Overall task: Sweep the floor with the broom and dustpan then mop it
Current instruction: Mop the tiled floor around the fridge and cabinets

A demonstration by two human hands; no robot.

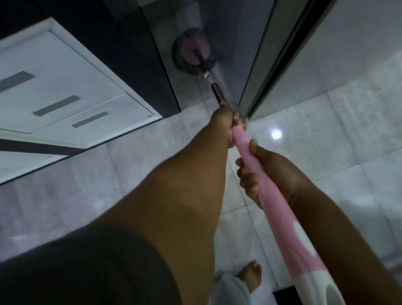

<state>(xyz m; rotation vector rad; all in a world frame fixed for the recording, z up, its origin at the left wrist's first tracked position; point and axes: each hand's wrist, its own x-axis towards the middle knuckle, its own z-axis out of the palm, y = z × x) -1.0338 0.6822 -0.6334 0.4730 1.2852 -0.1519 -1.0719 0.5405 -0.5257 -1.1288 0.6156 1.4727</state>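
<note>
A pink-handled mop (279, 205) runs from the lower right up to its round head (194, 53), a pink disc ringed with grey strands. The head lies flat on the floor in a narrow gap between a dark cabinet and a grey door. My left hand (224, 123) grips the handle high up, where the pink sleeve meets the dark shaft. My right hand (262, 173) grips the pink sleeve lower down, fingers curled round it. No broom or dustpan is in view.
A white panelled cabinet with a dark side (151, 60) stands on the left. A grey door and its dark frame (270, 69) rise on the right. Glossy pale floor tiles (338, 150) spread below. My bare foot (251, 275) is near the bottom. A dark mat edge (287, 303) lies beside it.
</note>
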